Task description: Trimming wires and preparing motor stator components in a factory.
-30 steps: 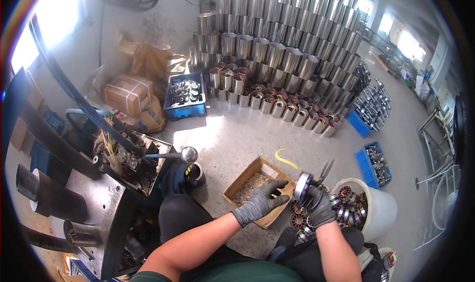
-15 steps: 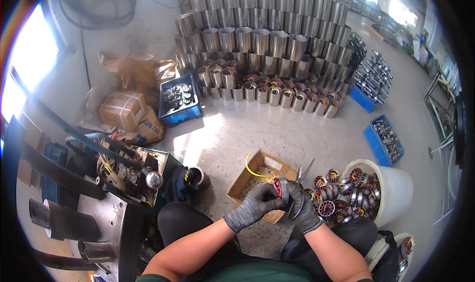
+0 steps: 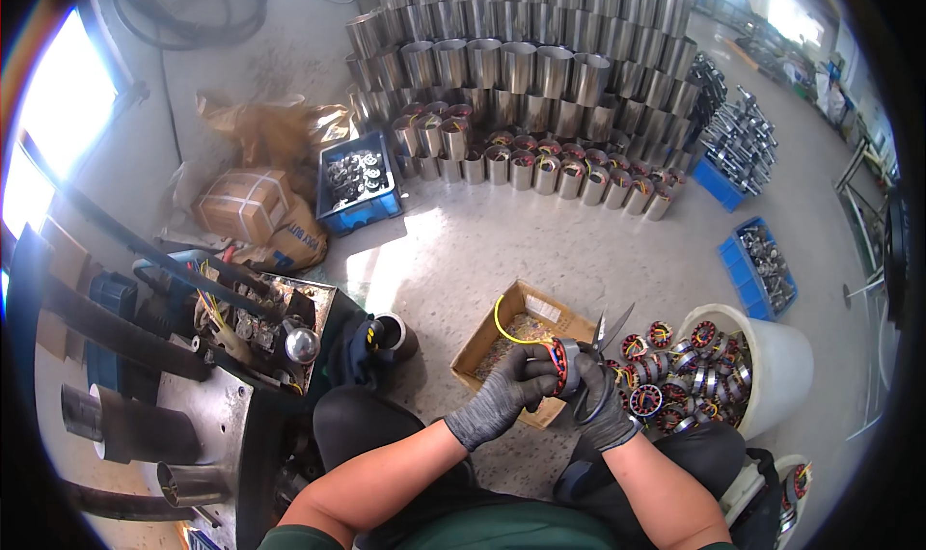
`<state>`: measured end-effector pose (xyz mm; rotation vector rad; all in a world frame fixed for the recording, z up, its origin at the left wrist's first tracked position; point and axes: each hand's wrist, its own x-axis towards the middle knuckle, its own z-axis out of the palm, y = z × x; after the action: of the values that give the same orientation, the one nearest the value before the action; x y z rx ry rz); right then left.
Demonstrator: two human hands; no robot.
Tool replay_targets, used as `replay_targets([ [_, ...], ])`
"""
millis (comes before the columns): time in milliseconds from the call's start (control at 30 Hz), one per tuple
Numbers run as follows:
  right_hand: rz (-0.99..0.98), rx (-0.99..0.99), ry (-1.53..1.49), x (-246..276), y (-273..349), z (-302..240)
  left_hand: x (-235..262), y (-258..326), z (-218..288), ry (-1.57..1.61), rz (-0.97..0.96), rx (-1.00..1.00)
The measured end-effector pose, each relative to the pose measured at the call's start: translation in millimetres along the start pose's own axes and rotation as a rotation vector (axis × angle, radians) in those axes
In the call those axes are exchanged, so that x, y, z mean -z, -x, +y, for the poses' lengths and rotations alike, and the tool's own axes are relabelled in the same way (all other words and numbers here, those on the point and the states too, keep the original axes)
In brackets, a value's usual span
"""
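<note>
Gripping a wound stator (image 3: 562, 365), both gloved hands; right hand (image 3: 600, 396) holds scissors (image 3: 600, 357).

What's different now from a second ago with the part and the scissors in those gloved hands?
The left hand has closed in on the wound motor part, which both hands now hold together in front of the cardboard box. The yellow wire, earlier arched away, now loops over the box. The right hand still holds the scissors, blades up. The white bucket stays put.
</note>
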<state>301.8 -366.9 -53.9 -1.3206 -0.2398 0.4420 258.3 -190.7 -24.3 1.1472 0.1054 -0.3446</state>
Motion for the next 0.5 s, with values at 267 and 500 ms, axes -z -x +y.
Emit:
replay_targets([
  [267, -0.017, -0.076, -0.235, -14, 11, -17, 6, -1, -9, -0.021, -0.034, -0.039],
  [500, -0.049, -0.017, -0.191, -10, 11, -16, 9, 0, -2, 0.039, -0.161, -0.028],
])
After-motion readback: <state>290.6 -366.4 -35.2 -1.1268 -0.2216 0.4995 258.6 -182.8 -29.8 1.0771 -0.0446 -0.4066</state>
